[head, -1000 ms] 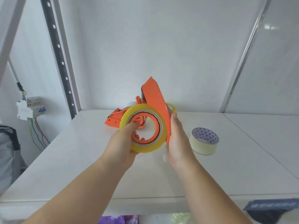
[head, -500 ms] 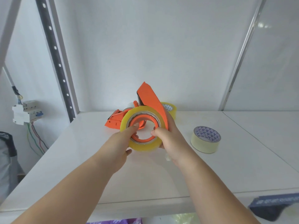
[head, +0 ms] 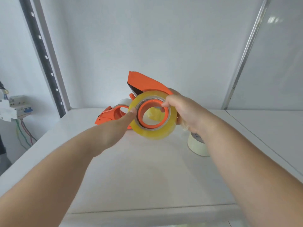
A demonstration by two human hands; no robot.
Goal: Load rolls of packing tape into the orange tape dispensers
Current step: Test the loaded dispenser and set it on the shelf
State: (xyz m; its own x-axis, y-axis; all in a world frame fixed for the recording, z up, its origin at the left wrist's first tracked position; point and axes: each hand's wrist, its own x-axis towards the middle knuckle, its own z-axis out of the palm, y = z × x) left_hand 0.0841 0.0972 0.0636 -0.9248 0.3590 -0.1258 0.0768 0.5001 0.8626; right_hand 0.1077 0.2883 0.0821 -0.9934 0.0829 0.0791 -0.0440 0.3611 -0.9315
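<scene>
An orange tape dispenser (head: 147, 83) is held up above the white table (head: 147, 177), its round hub inside a yellowish clear tape roll (head: 154, 133). My right hand (head: 183, 112) grips the roll and dispenser from the right, thumb over the roll's top edge. My left hand (head: 118, 126) reaches in from the left, its fingertips touching the roll's left rim. A second orange dispenser (head: 111, 114) lies on the table behind, with a whitish roll (head: 124, 101) beside it. A cream tape roll (head: 196, 145) stands on the table under my right wrist.
Another yellowish roll (head: 155, 113) shows through the hub opening, farther back. A black perforated upright (head: 44, 58) rises at the left, with an electrical breaker box (head: 18, 106) and coloured wires outside it. A metal post (head: 242, 54) stands at the right rear.
My right hand moved from the dispenser's side to grip over the roll's top. The dispenser tilted flatter and shifted right. My left hand drew back to the roll's left rim.
</scene>
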